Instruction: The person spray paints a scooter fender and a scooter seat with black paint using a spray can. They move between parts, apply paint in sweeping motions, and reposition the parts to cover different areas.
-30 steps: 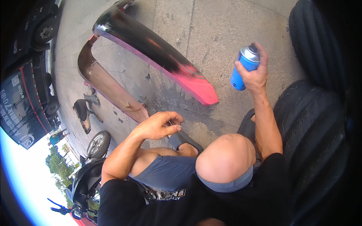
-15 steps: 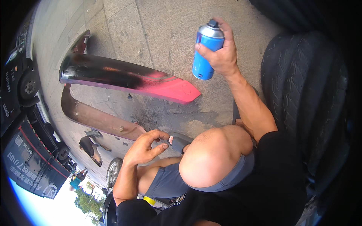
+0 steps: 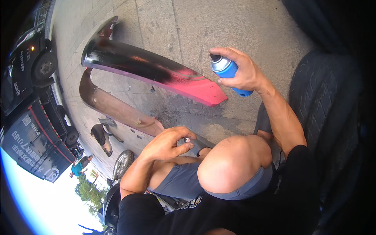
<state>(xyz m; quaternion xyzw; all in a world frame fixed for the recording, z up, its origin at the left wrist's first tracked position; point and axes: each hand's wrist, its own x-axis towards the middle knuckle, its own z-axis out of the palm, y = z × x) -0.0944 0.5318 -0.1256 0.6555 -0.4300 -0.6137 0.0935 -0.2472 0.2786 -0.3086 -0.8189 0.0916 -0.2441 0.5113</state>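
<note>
From left to right, we think drift could settle on the brown panel (image 3: pixel 113 111) if the spray strays past its neighbour, while the black-and-red panel (image 3: pixel 145 64) on the ground could get runs or a patchy edge where black meets red, from lingering or uneven passes. Our left hand (image 3: pixel 170 143), empty with fingers loosely curled, hangs near the brown panel's end and could smudge any wet paint by dropping. The can (image 3: pixel 231 74), gripped in our right hand (image 3: pixel 248 74) beyond the red tip, might sputter from so steep a tilt. Against half a second ago, the panels show the same colouring, our left hand keeps its curl, and the can, then nearly upright, now leans with its top toward us.
</note>
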